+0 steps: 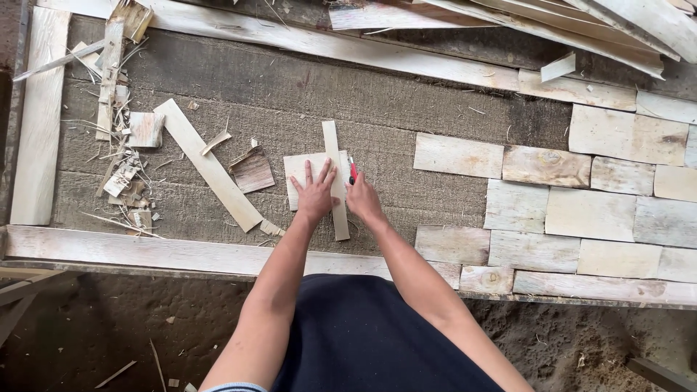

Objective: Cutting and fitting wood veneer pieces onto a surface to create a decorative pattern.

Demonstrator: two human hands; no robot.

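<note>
Head cam looking straight down: right hand (363,199) is wrapped shut around a red-handled knife (353,171), blade end against the right edge of a narrow wood strip (336,181). Left hand (316,194) lies flat with fingers spread, pinning that strip down on a pale square veneer piece (299,174) — so the strip sits right between the two hands. One strip, one square piece, one knife. Further out, one long diagonal slat (207,163) to the left, a scrap pile (127,178) beyond it, and laid wood tiles (588,214) off to the right on the grey board (435,109).
</note>
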